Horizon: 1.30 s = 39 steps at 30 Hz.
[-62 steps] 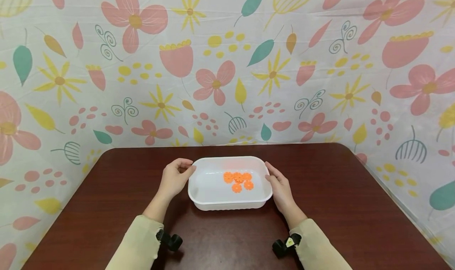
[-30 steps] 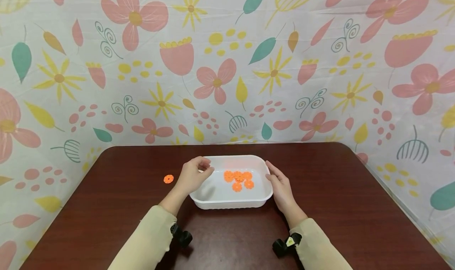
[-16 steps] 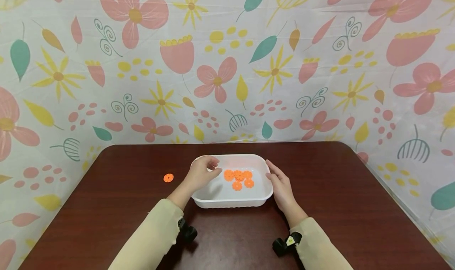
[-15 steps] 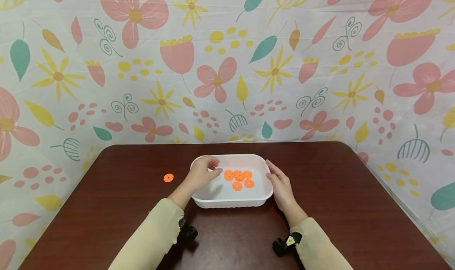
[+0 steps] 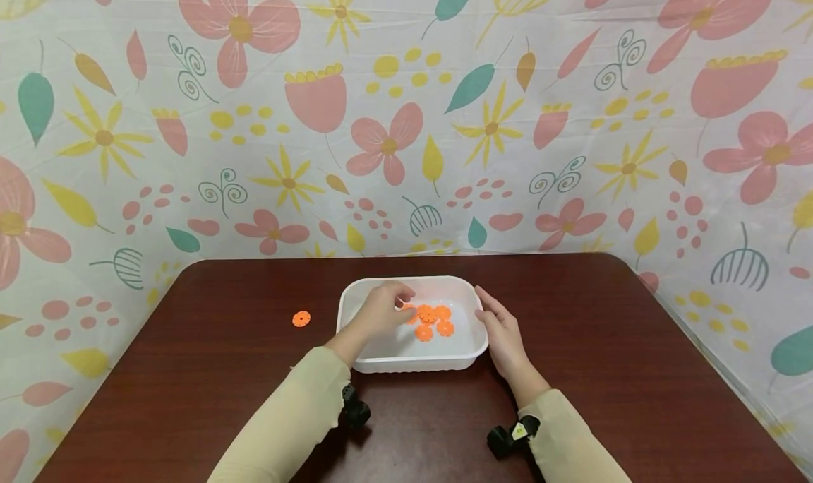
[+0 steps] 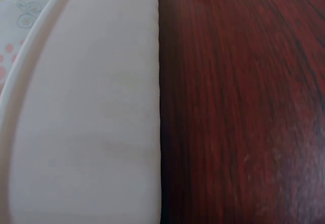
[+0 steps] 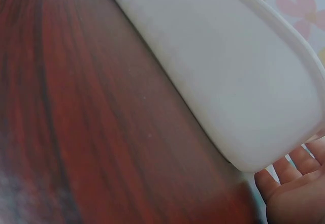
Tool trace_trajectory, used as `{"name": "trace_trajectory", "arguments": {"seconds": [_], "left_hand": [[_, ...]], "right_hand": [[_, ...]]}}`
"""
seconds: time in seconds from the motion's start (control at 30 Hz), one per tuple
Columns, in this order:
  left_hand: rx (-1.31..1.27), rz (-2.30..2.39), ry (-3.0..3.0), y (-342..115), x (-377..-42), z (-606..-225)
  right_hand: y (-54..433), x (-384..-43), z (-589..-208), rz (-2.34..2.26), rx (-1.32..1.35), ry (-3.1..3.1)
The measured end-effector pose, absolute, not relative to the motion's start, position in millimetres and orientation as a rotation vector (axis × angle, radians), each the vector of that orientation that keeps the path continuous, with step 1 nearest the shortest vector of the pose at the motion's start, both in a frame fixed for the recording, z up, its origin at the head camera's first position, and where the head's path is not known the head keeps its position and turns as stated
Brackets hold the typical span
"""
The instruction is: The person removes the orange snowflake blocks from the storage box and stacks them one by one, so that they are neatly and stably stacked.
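A white plastic basin (image 5: 413, 364) stands on the dark wooden table, with several notched orange plastic discs (image 5: 423, 333) lying loosely grouped on its floor. My left hand (image 5: 383, 309) reaches over the left part of the basin, fingers bent and thumb apart, fingertips right at the leftmost discs and partly covering one. At the basin's right end, my right hand (image 5: 503, 331) holds the rim, thumb on top; the right wrist view shows its fingers (image 7: 287, 172) against the outer wall. One more orange disc (image 5: 301, 318) lies flat on the table, left of the basin.
The brown table (image 5: 209, 370) reaches back to a flower-printed cloth (image 5: 387, 207) hanging behind it. Black wrist cameras (image 5: 356, 409) sit on both sleeves. Close in the left wrist view stands the basin's outer wall (image 6: 96, 107).
My left hand has moved right, from the basin's left rim to over the discs inside. The disc on the table has come into view. My right hand stays on the rim.
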<state>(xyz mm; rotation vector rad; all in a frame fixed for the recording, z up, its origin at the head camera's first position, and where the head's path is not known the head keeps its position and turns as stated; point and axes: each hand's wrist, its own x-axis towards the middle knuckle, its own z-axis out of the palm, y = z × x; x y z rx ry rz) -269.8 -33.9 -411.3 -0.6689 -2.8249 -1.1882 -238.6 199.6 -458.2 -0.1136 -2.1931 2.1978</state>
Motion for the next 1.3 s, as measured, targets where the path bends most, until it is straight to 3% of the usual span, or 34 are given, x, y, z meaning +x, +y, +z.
{"name": "trace_trajectory", "arguments": {"seconds": [0.43, 0.77, 1.3], "left_hand": [[-0.682, -1.087, -2.938, -13.5, -282.2, -421.2], [-0.538, -1.001, -3.064, -7.5, -282.4, -430.4], [-0.692, -0.686, -3.046, -5.2, -283.0, -437.0]], "right_hand": [[199.2, -237.8, -459.0, 2.202, -0.118, -2.197], [199.2, -237.9, -458.2, 2.194, -0.136, -2.212], [199.8, -238.3, -458.3, 2.185, -0.131, -2.212]]}}
